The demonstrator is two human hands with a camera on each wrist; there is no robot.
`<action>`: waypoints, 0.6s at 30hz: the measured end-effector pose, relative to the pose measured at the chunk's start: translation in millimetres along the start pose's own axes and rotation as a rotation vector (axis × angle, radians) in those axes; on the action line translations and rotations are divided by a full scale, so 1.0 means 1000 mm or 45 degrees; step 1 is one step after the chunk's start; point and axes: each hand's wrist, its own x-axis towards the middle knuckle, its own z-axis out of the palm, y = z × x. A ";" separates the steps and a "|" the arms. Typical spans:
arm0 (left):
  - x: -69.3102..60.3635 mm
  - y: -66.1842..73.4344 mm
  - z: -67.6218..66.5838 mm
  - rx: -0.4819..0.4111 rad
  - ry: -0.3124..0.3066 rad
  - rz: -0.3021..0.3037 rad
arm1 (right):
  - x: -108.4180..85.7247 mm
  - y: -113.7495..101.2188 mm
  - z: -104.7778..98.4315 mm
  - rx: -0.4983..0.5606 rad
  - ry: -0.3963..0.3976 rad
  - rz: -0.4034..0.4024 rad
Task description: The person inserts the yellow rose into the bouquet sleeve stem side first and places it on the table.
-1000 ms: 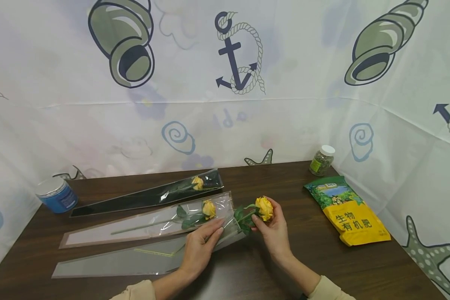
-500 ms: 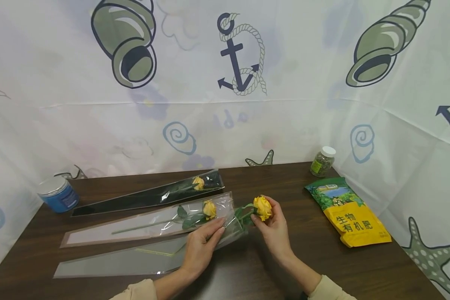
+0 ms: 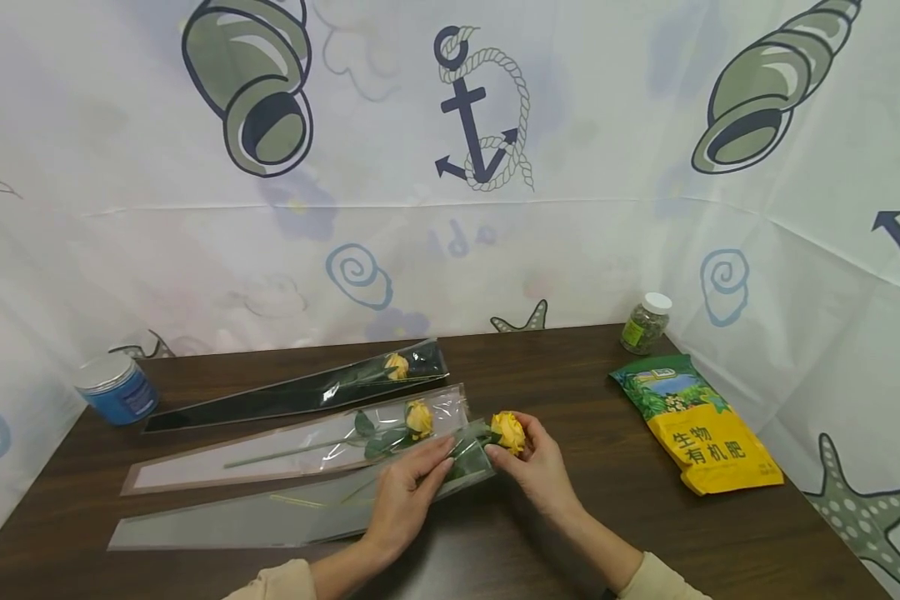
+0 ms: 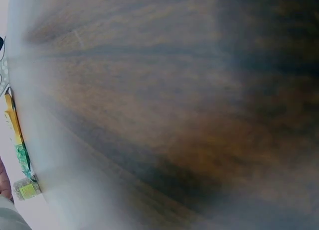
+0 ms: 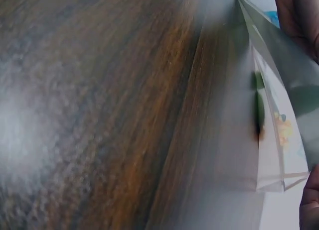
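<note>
In the head view my right hand [image 3: 543, 479] holds a yellow rose [image 3: 507, 433] by its bloom, at the mouth of a long grey tapered flower sleeve [image 3: 217, 525]. The rose's leaves and upper stem lie inside the clear film, and the bloom stays outside it. My left hand [image 3: 403, 498] grips the sleeve near its wide end, thumb and forefinger on the film; its other fingers are partly hidden. At the right wrist view's edge, parts of both hands show beside the sleeve [image 5: 271, 33]. The left wrist view shows mostly blurred tabletop.
Behind lie a white sleeve [image 3: 187, 468] and a black sleeve [image 3: 247, 410], each with a yellow rose inside. A blue tub [image 3: 117, 390] stands at the left. On the right are a yellow-green bag [image 3: 701, 429] and a small jar [image 3: 645, 325], near the dark wooden table's edge.
The right hand has moved left and slightly toward me with the rose. Its leaves, outside the sleeve before, are now under the film. The left hand has barely shifted.
</note>
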 end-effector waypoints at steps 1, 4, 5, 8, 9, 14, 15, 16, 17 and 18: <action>0.000 0.000 0.000 -0.002 -0.005 0.006 | 0.000 0.000 0.000 -0.020 0.001 0.006; 0.000 -0.001 0.002 0.002 -0.011 0.022 | -0.001 -0.001 0.000 -0.041 -0.010 0.013; 0.000 -0.001 0.002 0.008 -0.012 0.027 | -0.001 -0.001 0.000 -0.041 -0.017 0.011; 0.000 -0.001 0.003 0.012 -0.020 0.046 | -0.001 -0.001 0.000 -0.028 -0.035 -0.006; 0.000 -0.001 0.003 0.013 -0.024 0.054 | -0.001 -0.001 0.000 -0.036 -0.038 -0.013; -0.002 0.000 0.004 0.011 -0.043 0.098 | 0.000 -0.004 0.002 -0.098 -0.006 -0.002; -0.002 0.000 0.004 0.015 -0.043 0.108 | 0.000 -0.004 0.003 -0.104 0.006 0.008; -0.002 0.000 0.004 0.019 -0.042 0.119 | 0.001 -0.005 0.004 -0.104 0.018 0.018; -0.002 0.000 0.005 0.018 -0.042 0.126 | 0.001 -0.005 0.005 -0.107 0.032 0.029; -0.002 0.000 0.005 0.017 -0.040 0.135 | 0.001 -0.005 0.006 -0.109 0.047 0.038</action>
